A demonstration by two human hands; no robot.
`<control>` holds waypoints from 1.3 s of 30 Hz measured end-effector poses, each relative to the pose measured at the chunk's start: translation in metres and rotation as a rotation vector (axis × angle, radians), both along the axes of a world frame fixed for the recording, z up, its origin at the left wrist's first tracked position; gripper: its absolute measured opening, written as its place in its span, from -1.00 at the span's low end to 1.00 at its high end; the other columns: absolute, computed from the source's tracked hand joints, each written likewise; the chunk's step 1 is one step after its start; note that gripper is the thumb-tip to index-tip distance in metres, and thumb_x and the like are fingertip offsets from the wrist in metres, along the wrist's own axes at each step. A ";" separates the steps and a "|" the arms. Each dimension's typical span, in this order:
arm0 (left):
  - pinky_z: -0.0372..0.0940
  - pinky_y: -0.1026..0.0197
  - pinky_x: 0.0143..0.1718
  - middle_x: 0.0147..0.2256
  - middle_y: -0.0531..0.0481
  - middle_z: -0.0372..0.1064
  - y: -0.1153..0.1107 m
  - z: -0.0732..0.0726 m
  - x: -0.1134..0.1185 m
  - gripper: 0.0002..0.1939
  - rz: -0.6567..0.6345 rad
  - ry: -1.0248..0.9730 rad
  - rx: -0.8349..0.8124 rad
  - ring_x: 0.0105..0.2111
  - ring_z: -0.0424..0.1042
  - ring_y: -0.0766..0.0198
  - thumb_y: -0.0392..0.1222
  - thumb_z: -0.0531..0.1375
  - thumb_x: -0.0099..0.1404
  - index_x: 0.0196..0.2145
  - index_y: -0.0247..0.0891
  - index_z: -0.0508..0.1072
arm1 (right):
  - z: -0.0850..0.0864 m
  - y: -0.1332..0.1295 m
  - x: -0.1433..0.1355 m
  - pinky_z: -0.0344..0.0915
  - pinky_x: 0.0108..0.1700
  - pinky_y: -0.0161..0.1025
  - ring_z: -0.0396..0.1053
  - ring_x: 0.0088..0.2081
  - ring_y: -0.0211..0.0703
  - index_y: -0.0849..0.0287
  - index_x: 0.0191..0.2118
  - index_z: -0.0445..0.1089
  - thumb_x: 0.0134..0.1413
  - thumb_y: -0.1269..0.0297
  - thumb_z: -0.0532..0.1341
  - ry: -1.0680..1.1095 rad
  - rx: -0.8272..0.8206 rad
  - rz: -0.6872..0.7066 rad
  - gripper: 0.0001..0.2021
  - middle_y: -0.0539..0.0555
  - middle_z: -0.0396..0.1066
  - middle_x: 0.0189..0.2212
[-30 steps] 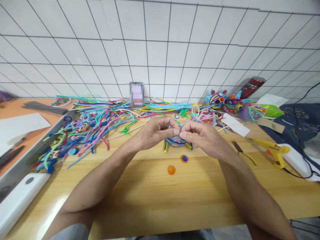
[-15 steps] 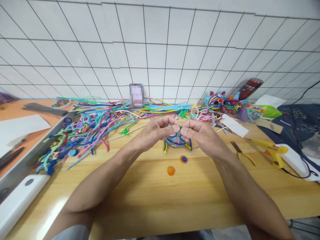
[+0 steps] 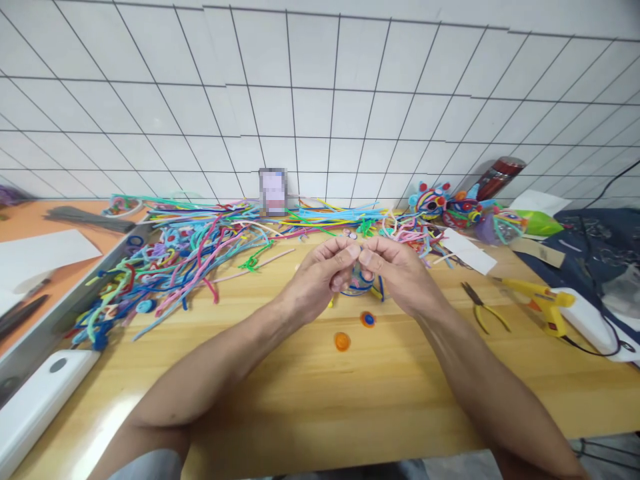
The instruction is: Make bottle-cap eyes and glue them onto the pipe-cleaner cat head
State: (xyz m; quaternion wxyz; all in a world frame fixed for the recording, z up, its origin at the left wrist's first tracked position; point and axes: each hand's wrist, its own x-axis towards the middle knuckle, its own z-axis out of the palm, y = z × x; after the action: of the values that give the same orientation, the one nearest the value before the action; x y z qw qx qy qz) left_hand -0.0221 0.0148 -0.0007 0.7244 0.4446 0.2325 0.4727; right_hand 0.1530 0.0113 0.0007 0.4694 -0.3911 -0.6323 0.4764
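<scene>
A white wall [image 3: 320,80] with a grid of thin dark lines fills the upper part of my remote view, the lines fanning outward at both sides. Against it I see a pale, grained wooden worktop [image 3: 300,413], light glaring off its lower left. Past a grey raised edge [image 3: 60,320], further left, lies an orange surface [image 3: 25,223].

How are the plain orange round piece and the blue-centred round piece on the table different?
The plain orange piece looks orange all over, but the blue-centred piece has a blue middle with orange around it. The plain orange piece lies closer to the person, while the blue-centred piece lies farther away and more to the right. Both are roundish and rest on the wooden table.
</scene>
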 end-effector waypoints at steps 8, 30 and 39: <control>0.16 0.32 -0.42 -0.45 0.07 0.44 0.021 0.018 -0.033 -0.63 -0.136 0.297 0.354 -0.48 0.27 0.43 0.04 0.53 0.22 -0.35 -0.32 0.56 | 0.016 -0.002 0.010 0.09 -0.41 -0.27 0.16 -0.48 -0.29 0.14 -0.50 0.38 0.07 -0.27 0.46 -0.059 -0.105 0.189 -0.45 -0.06 0.27 -0.55; 0.07 0.31 -0.47 -0.51 0.12 0.34 0.017 0.017 -0.025 -0.61 -0.030 0.313 0.338 -0.53 0.15 0.44 0.03 0.55 0.14 -0.40 -0.31 0.54 | 0.010 0.001 0.006 0.13 -0.39 -0.26 0.24 -0.50 -0.27 0.15 -0.48 0.44 0.02 -0.14 0.50 0.036 -0.164 0.125 -0.55 -0.05 0.35 -0.58; 0.00 0.32 -0.53 -0.56 0.15 0.32 0.006 0.000 -0.005 -0.53 0.048 0.120 0.228 -0.60 0.08 0.47 0.15 0.53 0.15 -0.37 -0.29 0.48 | 0.009 0.000 -0.002 0.17 -0.39 -0.26 0.26 -0.49 -0.25 0.13 -0.49 0.43 -0.03 0.00 0.50 0.138 -0.200 0.087 -0.65 -0.03 0.37 -0.57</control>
State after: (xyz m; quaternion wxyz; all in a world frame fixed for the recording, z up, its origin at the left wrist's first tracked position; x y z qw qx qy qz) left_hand -0.0271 0.0212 -0.0005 0.6426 0.5458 0.2307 0.4858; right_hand 0.1507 0.0109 0.0095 0.4493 -0.3745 -0.5641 0.5828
